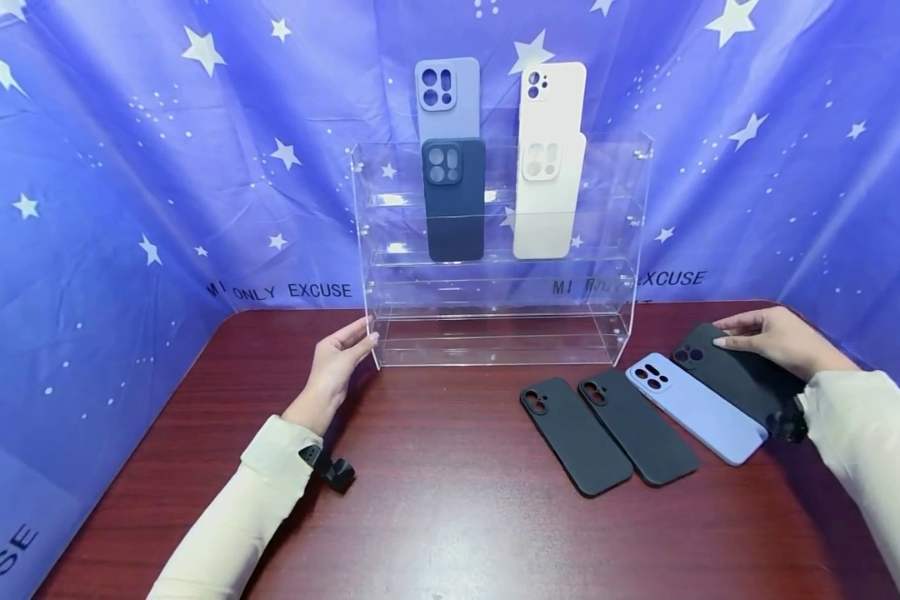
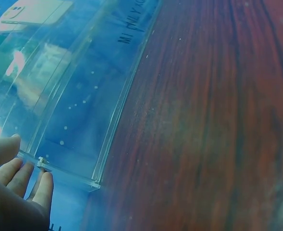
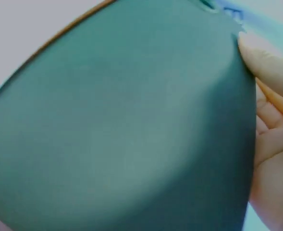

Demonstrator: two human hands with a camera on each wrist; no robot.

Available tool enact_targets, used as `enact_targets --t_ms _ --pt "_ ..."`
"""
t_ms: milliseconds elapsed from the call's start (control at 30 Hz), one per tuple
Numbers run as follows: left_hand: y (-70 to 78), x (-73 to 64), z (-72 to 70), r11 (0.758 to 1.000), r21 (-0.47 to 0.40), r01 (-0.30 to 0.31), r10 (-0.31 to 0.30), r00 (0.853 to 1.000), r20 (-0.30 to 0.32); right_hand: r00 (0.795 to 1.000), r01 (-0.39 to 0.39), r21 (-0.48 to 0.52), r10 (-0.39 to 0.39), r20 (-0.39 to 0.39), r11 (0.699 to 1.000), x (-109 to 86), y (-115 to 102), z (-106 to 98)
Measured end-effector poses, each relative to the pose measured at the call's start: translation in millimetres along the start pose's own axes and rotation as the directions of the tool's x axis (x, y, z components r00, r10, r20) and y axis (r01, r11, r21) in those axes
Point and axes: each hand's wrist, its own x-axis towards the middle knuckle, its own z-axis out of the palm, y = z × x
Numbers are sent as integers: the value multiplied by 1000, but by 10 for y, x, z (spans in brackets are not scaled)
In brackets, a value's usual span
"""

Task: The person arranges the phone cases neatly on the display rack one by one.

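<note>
Holding one side of the clear rack [image 1: 487, 352] in the left grip [image 1: 335, 364], pinching a dark phone case [image 1: 744, 377] by its long edge in the right grip [image 1: 783, 337]. Probably light, kinda bendy, tough to break; grab by the edges.

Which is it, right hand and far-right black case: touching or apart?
Touching. The right wrist view shows the right hand with its thumb on the edge of the black case.

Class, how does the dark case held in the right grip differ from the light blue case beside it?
The dark case is near-black, the light blue case pale. The right grip pinches the dark case, while the light blue case lies unheld. Both are phone cases with rounded corners.
</note>
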Motion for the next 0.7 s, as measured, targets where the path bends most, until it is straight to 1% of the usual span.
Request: enact_targets --t_ms 100,200,333,400,533,633,700 --pt "-1 -3 -4 1000 -8 0 0 1000 1 999 -35 38 34 39 999 -19 -77 -45" --pt "11 -9 1 1000 0 4 -4 1000 -2 999 -26 38 24 46 999 -37 -173 -118" --pt "19 -7 19 1000 -3 7 -7 1000 -6 999 29 -8 -29 35 1000 -43 -345 -246" --pt "18 -4 20 1000 -15 6 -6 1000 -3 998 54 -45 -53 35 997 -46 -469 -308" --pt "14 -7 19 999 -30 10 -10 1000 3 990 132 -71 -127 64 989 -65 -758 -385" --pt "11 -10 21 999 -43 11 -11 1000 0 985 159 -47 -154 81 986 -98 -997 -403" --pt "8 -8 20 999 -50 10 -10 1000 -3 985 156 -36 -153 77 987 -121 -1165 -396"
